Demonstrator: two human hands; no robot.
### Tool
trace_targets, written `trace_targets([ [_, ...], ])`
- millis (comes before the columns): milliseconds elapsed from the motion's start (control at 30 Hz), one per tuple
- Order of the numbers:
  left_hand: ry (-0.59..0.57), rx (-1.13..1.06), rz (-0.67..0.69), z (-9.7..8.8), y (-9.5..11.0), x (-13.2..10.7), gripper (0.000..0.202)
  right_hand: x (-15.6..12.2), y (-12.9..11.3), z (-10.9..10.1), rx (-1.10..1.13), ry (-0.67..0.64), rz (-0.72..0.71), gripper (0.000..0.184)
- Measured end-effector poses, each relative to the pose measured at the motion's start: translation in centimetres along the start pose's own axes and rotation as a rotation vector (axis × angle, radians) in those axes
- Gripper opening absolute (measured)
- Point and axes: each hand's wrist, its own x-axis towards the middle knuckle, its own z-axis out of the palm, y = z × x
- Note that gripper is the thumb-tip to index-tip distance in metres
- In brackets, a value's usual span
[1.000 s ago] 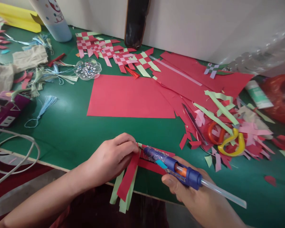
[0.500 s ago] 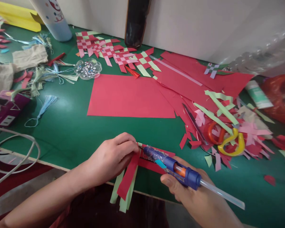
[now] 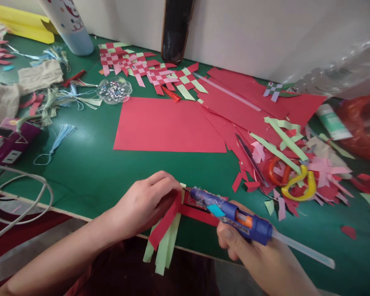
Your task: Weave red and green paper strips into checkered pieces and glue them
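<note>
My right hand (image 3: pixel 259 257) grips a blue glue gun (image 3: pixel 234 213) with a clear glue stick (image 3: pixel 305 248) poking out of its back. Its nozzle points left at a small piece of red and pale green paper strips (image 3: pixel 165 234) lying at the table's near edge. My left hand (image 3: pixel 148 201) presses down on that piece with fingers closed over the strips' upper end. The loose strip ends hang over the table edge.
A large red sheet (image 3: pixel 169 125) lies mid-table on the green mat (image 3: pixel 89 172). Woven red-green pieces (image 3: pixel 148 68) sit at the back. Orange and yellow scissors (image 3: pixel 291 181) lie among paper scraps at right. A dish of googly eyes (image 3: pixel 114 89), tassels and a white cable (image 3: pixel 21 197) are at left.
The glue gun and my right hand have shifted slightly right and back from the strips. My left hand stays on the paper piece.
</note>
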Motion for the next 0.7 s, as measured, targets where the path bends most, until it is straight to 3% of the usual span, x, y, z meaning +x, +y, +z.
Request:
trace_targets([
  [133, 0.019, 0.009, -0.041, 0.1, 0.2, 0.2, 0.016, -0.4, -0.6, -0.1, 0.180, -0.063, 0.140, 0.046],
  [300, 0.005, 0.003, -0.065, 0.2, 0.3, 0.3, 0.024, -0.1, -0.9, -0.3, 0.213, -0.208, 0.149, 0.049],
  [567, -0.023, 0.108, 0.014, 0.4, -0.1, 0.4, 0.042, -0.1, 0.4, -1.2, 0.178, -0.247, 0.184, 0.058],
  [700, -0.037, 0.202, 0.025, 0.5, 0.1, 0.8, 0.039, 0.0, 1.1, -1.5, 0.178, -0.236, 0.199, 0.060],
])
